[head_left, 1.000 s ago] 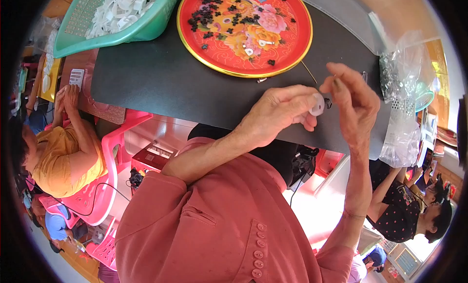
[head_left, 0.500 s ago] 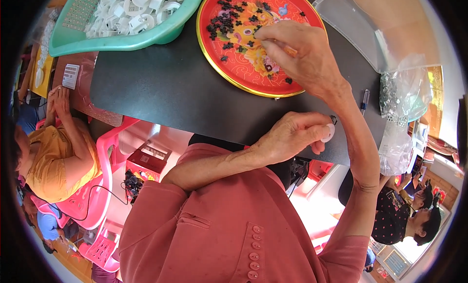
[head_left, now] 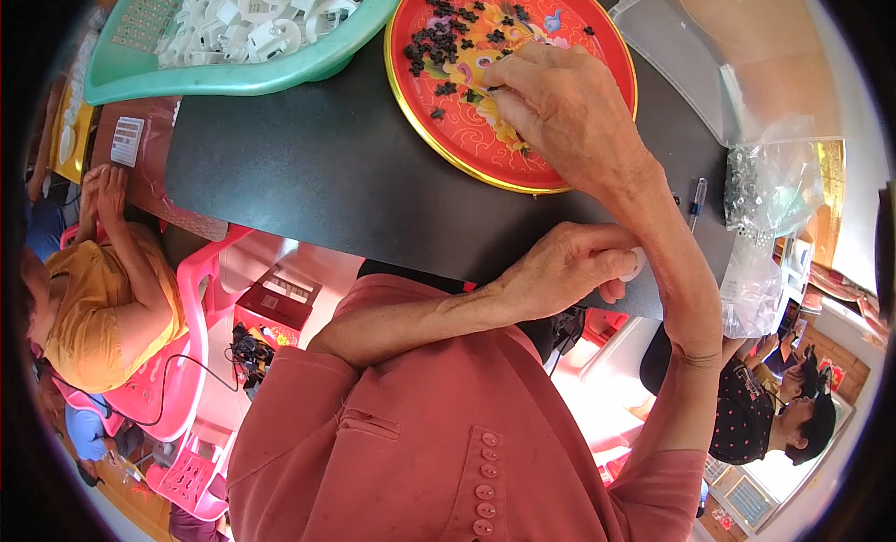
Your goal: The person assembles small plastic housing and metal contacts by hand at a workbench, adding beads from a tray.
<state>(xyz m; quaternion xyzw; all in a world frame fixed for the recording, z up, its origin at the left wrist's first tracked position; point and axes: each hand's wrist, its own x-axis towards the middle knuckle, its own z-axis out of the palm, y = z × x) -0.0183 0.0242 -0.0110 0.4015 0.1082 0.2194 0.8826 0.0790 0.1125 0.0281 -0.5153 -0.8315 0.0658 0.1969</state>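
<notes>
Below the left hand (head_left: 569,271), the floor (head_left: 607,383) is bleached by glare; to its right, the bag (head_left: 777,183) is flecked with highlights. Farther out, straight lines are bent and corners blackened.

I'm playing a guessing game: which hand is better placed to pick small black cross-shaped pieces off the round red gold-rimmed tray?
Probably the right hand: it is over the tray, fingertips near the black pieces. The left hand is outside the tray, holding a small whitish piece, partly hidden.

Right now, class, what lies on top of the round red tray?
Small black cross-shaped pieces lie on the round red tray, clustered toward its left. The right hand hides part of it; anything beneath cannot be seen.
</notes>
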